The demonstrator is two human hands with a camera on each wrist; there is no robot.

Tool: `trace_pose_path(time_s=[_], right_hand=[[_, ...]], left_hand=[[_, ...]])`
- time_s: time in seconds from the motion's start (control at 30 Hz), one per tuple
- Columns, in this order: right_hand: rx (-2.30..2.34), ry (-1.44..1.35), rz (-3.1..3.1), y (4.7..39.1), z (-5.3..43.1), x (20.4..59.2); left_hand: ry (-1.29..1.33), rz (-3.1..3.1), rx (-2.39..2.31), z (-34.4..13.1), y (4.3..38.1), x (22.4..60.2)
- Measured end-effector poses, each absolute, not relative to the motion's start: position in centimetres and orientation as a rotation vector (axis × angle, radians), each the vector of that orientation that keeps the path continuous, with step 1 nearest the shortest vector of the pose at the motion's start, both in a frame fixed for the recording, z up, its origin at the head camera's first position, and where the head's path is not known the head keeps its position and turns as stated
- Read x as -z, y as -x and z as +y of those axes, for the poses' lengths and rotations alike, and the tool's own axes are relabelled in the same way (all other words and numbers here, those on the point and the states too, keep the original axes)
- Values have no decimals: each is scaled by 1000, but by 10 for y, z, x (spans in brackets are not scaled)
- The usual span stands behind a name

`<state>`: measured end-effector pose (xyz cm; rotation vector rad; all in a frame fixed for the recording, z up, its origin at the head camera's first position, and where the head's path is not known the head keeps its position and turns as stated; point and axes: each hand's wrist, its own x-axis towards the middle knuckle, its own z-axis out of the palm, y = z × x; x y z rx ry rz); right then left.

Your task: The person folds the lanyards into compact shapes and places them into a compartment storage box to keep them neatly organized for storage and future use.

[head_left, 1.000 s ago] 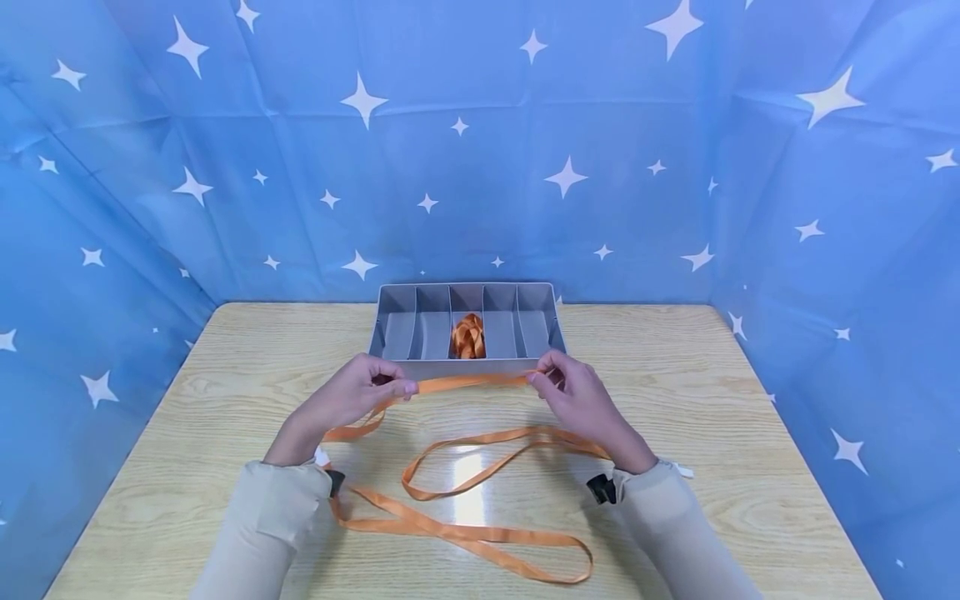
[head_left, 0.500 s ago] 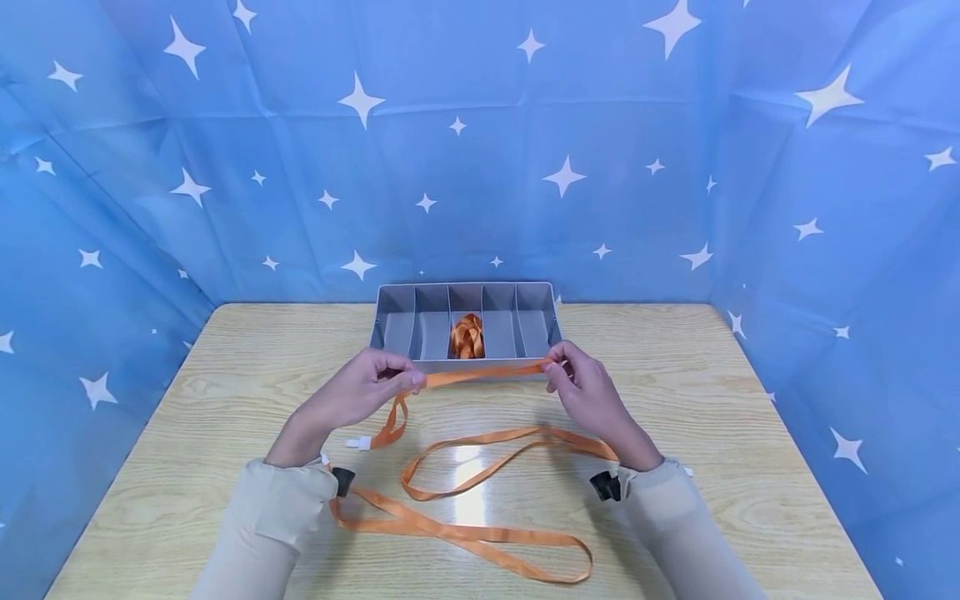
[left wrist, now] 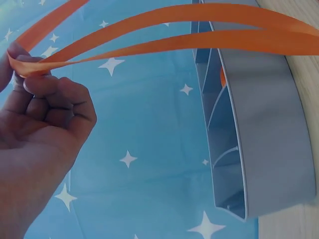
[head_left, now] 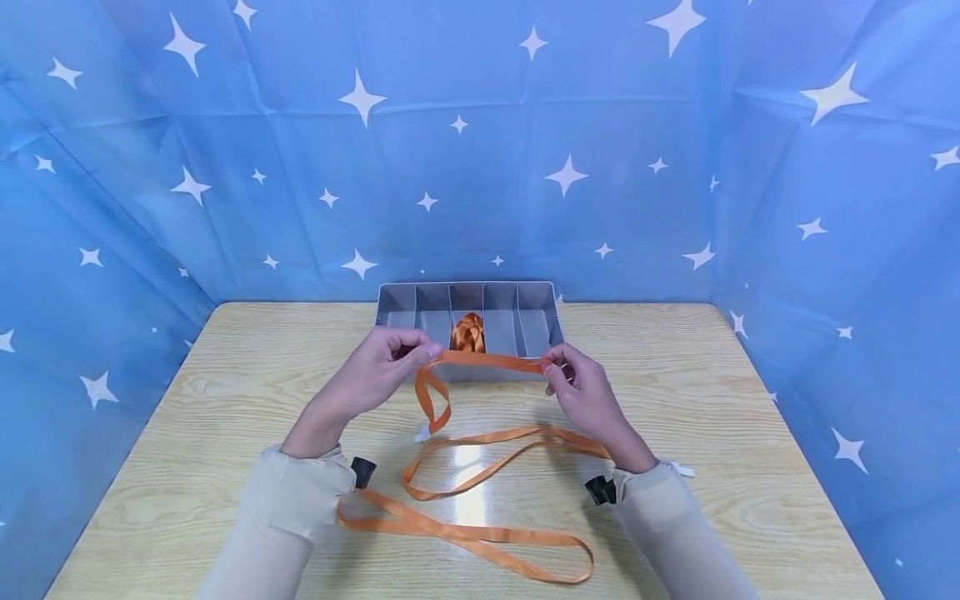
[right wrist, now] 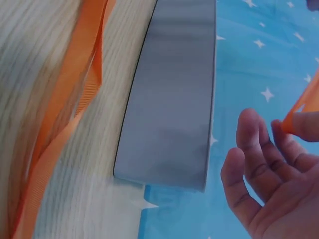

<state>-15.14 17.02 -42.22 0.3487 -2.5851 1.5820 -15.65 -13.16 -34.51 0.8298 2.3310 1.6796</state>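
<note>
An orange lanyard [head_left: 487, 359] spans the gap between both hands in front of a grey divided tray [head_left: 495, 371]. My left hand [head_left: 378, 371] pinches one part of it between thumb and fingers. From that grip a short loop hangs down, ending in a white plastic clip [head_left: 423, 434]. My right hand [head_left: 588, 396] pinches the other part. In the right wrist view, thumb and forefinger press the lanyard [right wrist: 311, 99] while the other fingers spread loosely. The left wrist view shows doubled strands [left wrist: 149, 27] running away from the left fingers.
A bundled orange lanyard [head_left: 468, 333] lies in the tray's middle compartment. Two more lie looped on the wooden table [head_left: 735, 467]: a farther lanyard [head_left: 502, 436], with a white clip [head_left: 682, 470] beside the right sleeve, and a nearer lanyard [head_left: 465, 533]. A blue star-patterned curtain [head_left: 465, 167] surrounds the table.
My left hand has moved up and to the right, still holding the lanyard. The hanging loop and its white clip have swung out to the right. The right hand has shifted slightly right.
</note>
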Motion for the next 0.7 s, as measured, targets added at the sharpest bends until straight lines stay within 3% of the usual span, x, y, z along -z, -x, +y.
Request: trace_pose_path(time_s=[0.7], right_hand=[[-1687,-282,-2556,151,165,438]], left_hand=[[-817,2238,-1835,-115,154,331]])
